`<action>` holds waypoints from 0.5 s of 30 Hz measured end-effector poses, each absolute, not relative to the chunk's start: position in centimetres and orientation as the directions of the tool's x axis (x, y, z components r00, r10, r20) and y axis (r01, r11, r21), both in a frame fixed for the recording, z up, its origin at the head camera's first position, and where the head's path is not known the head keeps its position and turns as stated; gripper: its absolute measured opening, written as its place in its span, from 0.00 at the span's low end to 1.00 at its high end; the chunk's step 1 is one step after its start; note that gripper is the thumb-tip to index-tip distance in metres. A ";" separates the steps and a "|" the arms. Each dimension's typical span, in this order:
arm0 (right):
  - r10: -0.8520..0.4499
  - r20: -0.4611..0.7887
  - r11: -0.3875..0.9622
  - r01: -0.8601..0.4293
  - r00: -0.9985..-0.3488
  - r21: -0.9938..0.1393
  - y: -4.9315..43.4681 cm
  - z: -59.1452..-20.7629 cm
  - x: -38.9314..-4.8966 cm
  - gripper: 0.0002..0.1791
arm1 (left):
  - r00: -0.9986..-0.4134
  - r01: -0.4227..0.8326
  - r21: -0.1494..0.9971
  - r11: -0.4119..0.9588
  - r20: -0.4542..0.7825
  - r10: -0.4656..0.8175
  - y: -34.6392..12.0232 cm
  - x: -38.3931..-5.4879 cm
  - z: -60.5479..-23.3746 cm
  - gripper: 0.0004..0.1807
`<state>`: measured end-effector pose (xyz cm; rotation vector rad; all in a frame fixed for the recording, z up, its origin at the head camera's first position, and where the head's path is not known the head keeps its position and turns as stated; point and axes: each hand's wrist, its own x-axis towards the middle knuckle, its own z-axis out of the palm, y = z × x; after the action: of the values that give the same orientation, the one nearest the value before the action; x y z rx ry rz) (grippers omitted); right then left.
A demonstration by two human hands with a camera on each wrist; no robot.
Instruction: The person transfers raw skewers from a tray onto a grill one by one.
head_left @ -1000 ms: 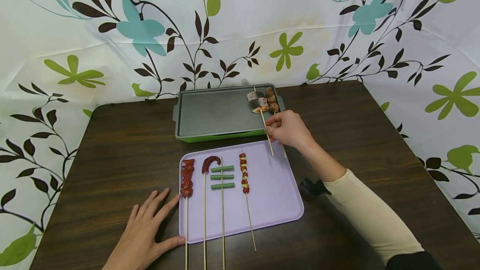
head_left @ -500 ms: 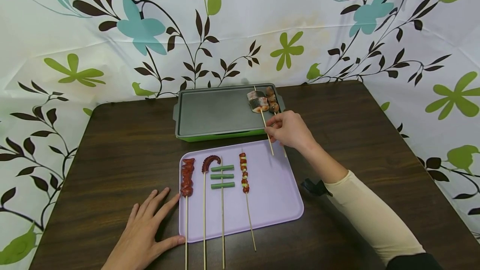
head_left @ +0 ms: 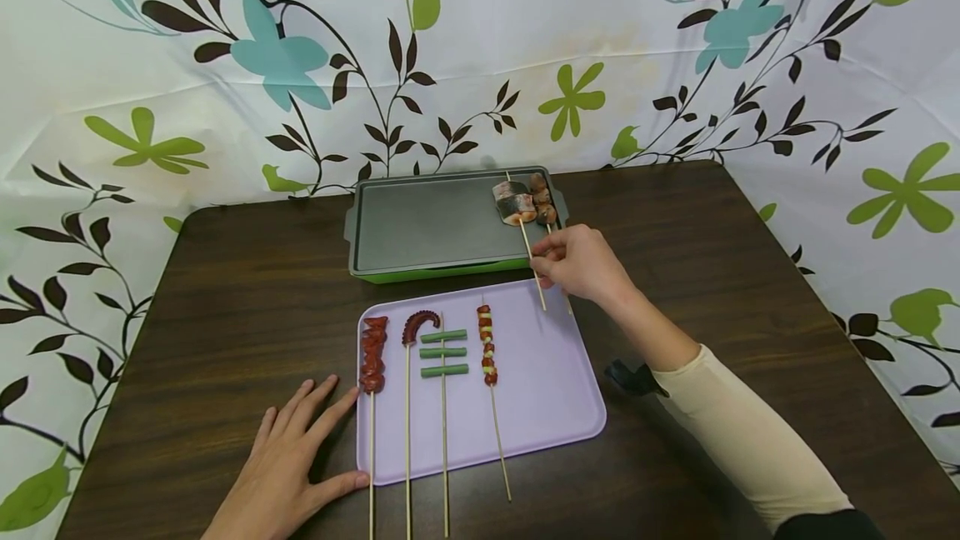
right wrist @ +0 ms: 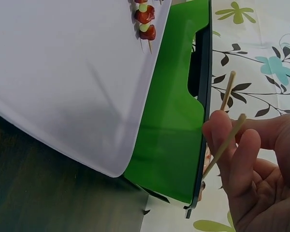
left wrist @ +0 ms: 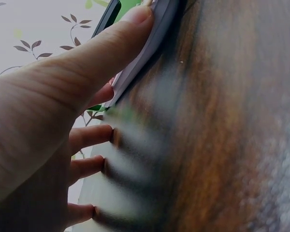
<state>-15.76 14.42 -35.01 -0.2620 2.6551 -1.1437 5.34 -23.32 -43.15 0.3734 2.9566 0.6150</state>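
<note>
My right hand [head_left: 581,261] pinches the bare stick of a fish skewer [head_left: 515,203] with thumb and fingertips. The fish pieces lie over the right end of a dark grill plate [head_left: 427,227]. Just right of them, a skewer of round brown pieces [head_left: 545,207] lies on the plate, its stick passing under my hand. In the right wrist view, both stick ends show around the fingers [right wrist: 220,133]. My left hand [head_left: 285,457] lies spread on the table, its thumb and index fingertip at the left edge of the lilac tray [head_left: 547,390].
On the tray lie a red chunk skewer [head_left: 372,357], an octopus tentacle skewer [head_left: 414,328], a skewer of green stalks [head_left: 444,354] and a red-and-pale-green skewer [head_left: 487,348]. Their sticks overhang the front edge. The grill's green base [right wrist: 169,106] stands behind the tray, before a patterned cloth [head_left: 480,48].
</note>
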 end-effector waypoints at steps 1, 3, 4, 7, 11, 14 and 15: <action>-0.257 -0.145 0.676 -0.071 -0.955 -0.734 14.5 -35.0 -15.7 0.10 | -0.965 0.219 0.403 0.889 -0.045 0.258 -23.3 5.4 -43.1 0.50; -0.259 -0.140 0.670 -0.074 -0.956 -0.738 14.5 -34.9 -15.5 0.10 | -0.966 0.218 0.406 0.887 -0.042 0.257 -23.3 5.4 -43.1 0.50; -0.261 -0.136 0.669 -0.078 -0.956 -0.739 14.6 -34.9 -15.5 0.11 | -0.966 0.217 0.406 0.888 -0.043 0.256 -23.4 5.4 -43.2 0.50; -0.258 -0.128 0.664 -0.080 -0.958 -0.743 14.8 -34.8 -15.1 0.12 | -0.966 0.211 0.411 0.887 -0.050 0.252 -23.4 5.4 -43.2 0.50; -0.249 -0.122 0.661 -0.076 -0.961 -0.747 15.1 -34.6 -14.6 0.13 | -0.966 0.204 0.416 0.886 -0.058 0.250 -23.4 5.4 -43.3 0.50; -0.251 -0.116 0.653 -0.079 -0.961 -0.753 15.3 -34.6 -14.1 0.14 | -0.967 0.203 0.418 0.885 -0.058 0.250 -23.4 5.4 -43.3 0.50; -0.253 -0.115 0.647 -0.079 -0.961 -0.758 15.4 -34.5 -13.9 0.14 | -0.967 0.202 0.417 0.886 -0.059 0.249 -23.3 5.4 -43.2 0.50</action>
<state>-13.92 15.42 -34.50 -0.2713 2.6556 -1.2069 5.44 -23.35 -43.24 0.3531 2.9425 0.6331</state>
